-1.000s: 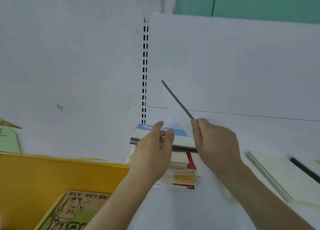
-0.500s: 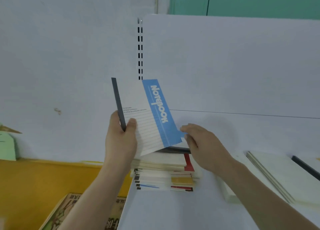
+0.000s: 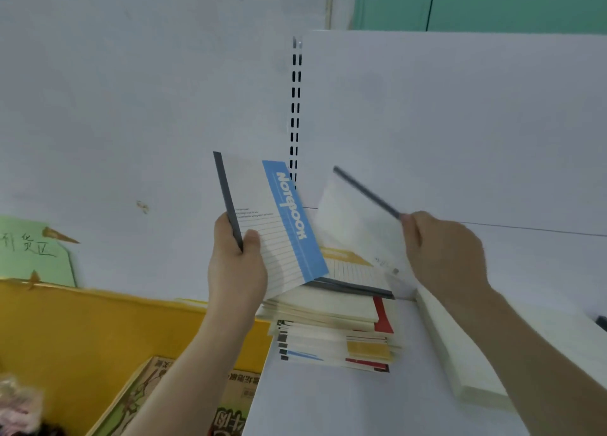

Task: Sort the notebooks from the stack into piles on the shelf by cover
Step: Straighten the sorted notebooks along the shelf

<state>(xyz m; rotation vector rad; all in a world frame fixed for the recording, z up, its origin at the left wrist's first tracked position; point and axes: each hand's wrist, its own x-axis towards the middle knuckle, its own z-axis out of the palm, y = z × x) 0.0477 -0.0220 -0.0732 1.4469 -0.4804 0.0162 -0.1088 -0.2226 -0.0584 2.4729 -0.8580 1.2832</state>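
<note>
Now the right hand has lifted a second notebook off the stack; half a second ago it only touched the stack. Its fingers pinch the dark spine. Beside it, the left hand grips the blue notebook upright by its spine. The stack sits below, between both hands, on the white shelf.

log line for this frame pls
left hand: holds blue notebook upright | right hand: lifts second notebook by spine | stack: yellow cover on top | pile: at right
</note>
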